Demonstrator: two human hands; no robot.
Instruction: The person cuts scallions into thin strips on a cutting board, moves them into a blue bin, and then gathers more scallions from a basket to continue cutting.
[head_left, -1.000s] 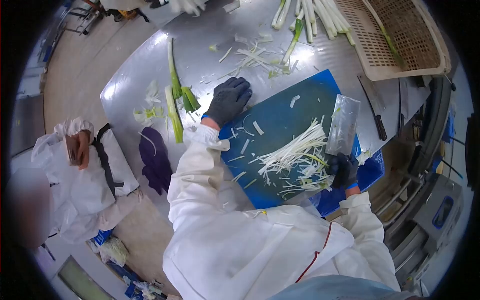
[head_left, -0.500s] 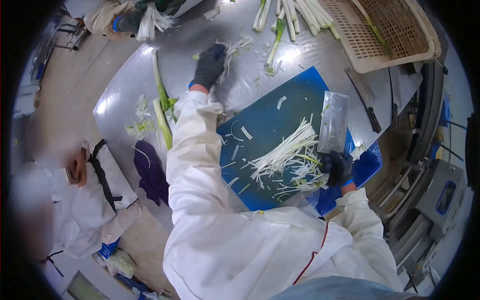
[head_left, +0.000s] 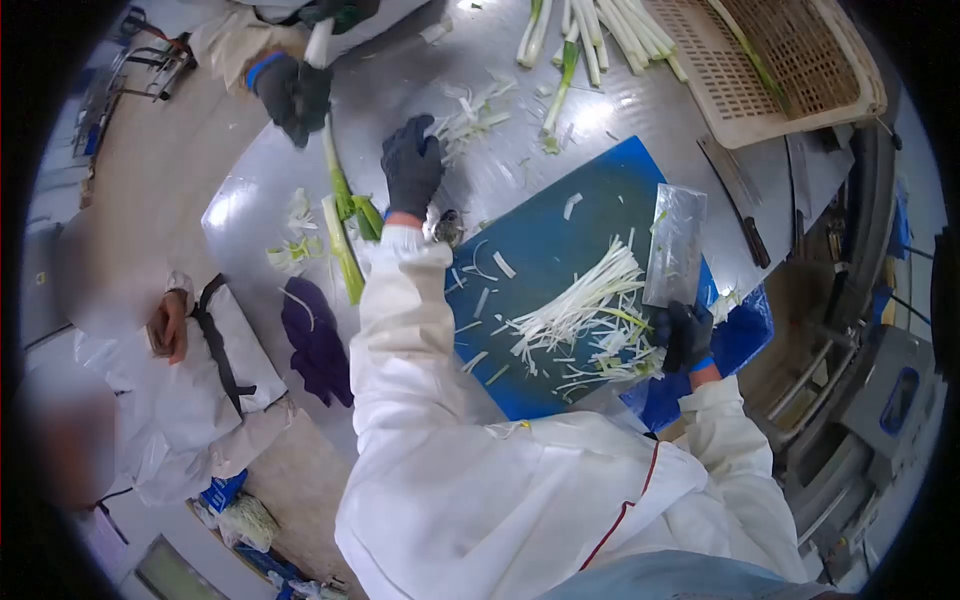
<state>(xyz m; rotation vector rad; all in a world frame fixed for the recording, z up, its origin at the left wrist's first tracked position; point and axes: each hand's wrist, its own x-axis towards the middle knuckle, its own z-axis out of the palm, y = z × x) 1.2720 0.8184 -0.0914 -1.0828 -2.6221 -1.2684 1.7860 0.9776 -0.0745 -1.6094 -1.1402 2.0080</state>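
Observation:
My right hand [head_left: 683,337], in a dark glove, is wrapped round the handle of a broad cleaver [head_left: 673,250]. The blade lies over the right side of a blue cutting board [head_left: 625,165]. Beside it is a heap of finely sliced leek [head_left: 585,292], with short loose bits around. My left hand [head_left: 412,165], also gloved, is over the metal table beyond the board. Its fingers are loosely bent and apart, with nothing seen in them. Pale leek shreds [head_left: 470,118] lie just past its fingertips. Left of it lie leek stalks [head_left: 343,250] with green tops.
A co-worker's gloved hand [head_left: 290,95] is at the upper left. More leeks [head_left: 610,35] lie near a beige plastic basket [head_left: 780,125]. Two knives, one with a dark handle [head_left: 755,242], rest at the right. A purple glove [head_left: 315,340] lies at the table's left edge.
My left hand has drawn back slightly from the leek shreds, which now lie apart from it. The co-worker's gloved hand has come down toward the leek stalks. My right hand stays on the cleaver.

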